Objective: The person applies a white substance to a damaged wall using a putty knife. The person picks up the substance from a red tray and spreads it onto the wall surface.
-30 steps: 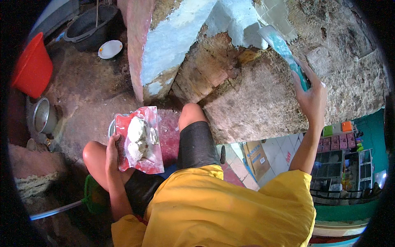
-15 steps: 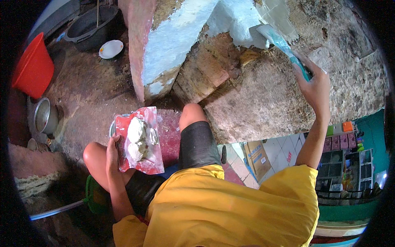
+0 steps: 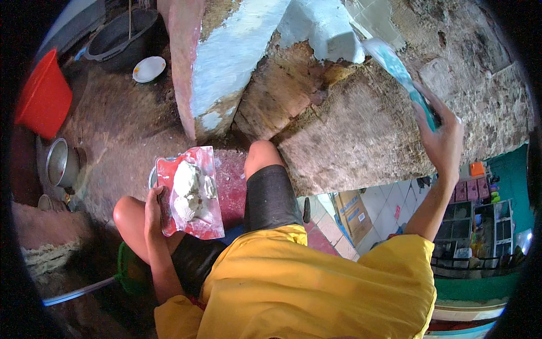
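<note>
While the left hand [image 3: 153, 212] grips a flat red board [image 3: 169, 168] by its left edge, lumpy white paste [image 3: 186, 189] mid-board, the right hand [image 3: 445, 135] closes round a teal scraper [image 3: 395, 68], blade beside smooth plaster's [image 3: 330, 31] right edge on rough wall [image 3: 361, 124].

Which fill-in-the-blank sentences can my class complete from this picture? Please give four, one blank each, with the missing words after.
The left hand holds a red board carrying ____ paste.
The right hand grips a scraper by its ____.
The shirt is ____.
The red bucket is to the ____ of the white plate.

Missing words: white; handle; yellow; left.
</note>
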### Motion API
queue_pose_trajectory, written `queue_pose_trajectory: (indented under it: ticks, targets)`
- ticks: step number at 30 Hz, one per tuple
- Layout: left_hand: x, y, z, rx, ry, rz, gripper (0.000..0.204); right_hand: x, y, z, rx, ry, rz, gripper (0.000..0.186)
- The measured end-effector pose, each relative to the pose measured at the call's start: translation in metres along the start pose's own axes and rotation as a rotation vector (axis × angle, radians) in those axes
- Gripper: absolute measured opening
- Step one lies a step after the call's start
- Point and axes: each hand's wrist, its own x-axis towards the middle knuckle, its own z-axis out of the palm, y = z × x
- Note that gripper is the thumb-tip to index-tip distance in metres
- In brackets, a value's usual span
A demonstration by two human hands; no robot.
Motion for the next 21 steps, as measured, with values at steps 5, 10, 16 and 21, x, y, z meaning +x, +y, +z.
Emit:
queue_pose_trajectory:
  ticks: [5, 10, 16, 21]
  targets:
    - [-0.001, 0.001, 0.001, 0.016, 0.012, -0.011, 0.037, 0.021, -0.011, 0.018, -0.01, 0.004, -0.039, 0.034]
    - [-0.001, 0.001, 0.0, 0.026, 0.026, -0.02, 0.036, 0.017, 0.003, 0.028, -0.023, 0.038, -0.06, 0.032]
    - [0.006, 0.002, 0.004, 0.029, 0.02, -0.02, 0.034, -0.01, 0.011, 0.007, 0.008, -0.013, 0.047, 0.033]
    - [0.003, 0.0, 0.005, 0.027, 0.015, 0.011, 0.033, -0.012, 0.0, 0.004, 0.097, -0.001, -0.06, 0.033]
